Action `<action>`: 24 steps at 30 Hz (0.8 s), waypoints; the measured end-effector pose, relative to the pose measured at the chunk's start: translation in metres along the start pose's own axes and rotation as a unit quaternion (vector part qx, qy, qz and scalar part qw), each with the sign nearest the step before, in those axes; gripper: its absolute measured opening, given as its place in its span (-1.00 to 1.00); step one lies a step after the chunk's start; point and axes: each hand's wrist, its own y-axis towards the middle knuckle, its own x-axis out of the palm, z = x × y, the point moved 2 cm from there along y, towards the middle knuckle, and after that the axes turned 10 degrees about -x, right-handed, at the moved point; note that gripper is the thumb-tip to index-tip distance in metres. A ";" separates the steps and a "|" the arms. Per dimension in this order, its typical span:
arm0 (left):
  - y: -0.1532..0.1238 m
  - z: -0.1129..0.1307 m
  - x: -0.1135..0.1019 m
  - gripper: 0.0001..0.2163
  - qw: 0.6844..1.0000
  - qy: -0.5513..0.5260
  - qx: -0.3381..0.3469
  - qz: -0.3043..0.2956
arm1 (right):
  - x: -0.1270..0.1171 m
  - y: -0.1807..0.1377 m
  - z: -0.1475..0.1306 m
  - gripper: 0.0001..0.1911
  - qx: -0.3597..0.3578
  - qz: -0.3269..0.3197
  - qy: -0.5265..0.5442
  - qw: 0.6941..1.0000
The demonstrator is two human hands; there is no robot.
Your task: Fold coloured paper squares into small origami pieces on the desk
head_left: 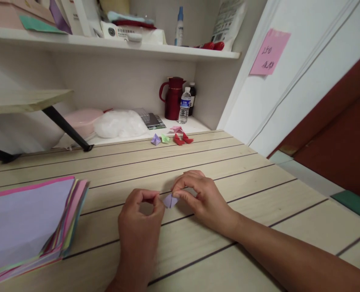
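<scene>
A small folded piece of lilac paper [170,201] is held just above the wooden table [228,174], between my two hands. My left hand [142,217] pinches its left edge with thumb and forefinger. On the other side, my right hand [206,198] grips the top right of the paper between thumb and fingertips. The fingers cover part of the folds. Farther back on the table sit small folded paper figures: a purple one [155,139], a green one [165,139], a pink one [176,129] and two red ones [178,139].
A stack of coloured paper sheets [28,219] lies at the left. Behind the table, a red jug [174,99] and a water bottle [184,106] stand near a white plastic bag [119,123]. A small raised stand [28,101] is at the back left, below a shelf [107,48].
</scene>
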 end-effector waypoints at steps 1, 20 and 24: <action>0.002 -0.001 0.000 -0.96 1.000 -0.003 -0.001 -0.006 | 0.000 0.000 0.001 -0.84 0.000 0.000 0.002 1.000; 0.001 -0.006 0.010 -0.92 0.996 0.004 0.049 -0.079 | 0.003 -0.001 0.008 -0.83 0.001 0.007 -0.018 1.000; 0.000 -0.008 0.010 -0.92 0.996 0.009 0.059 -0.068 | 0.003 -0.001 0.008 -0.83 0.003 0.008 -0.018 1.000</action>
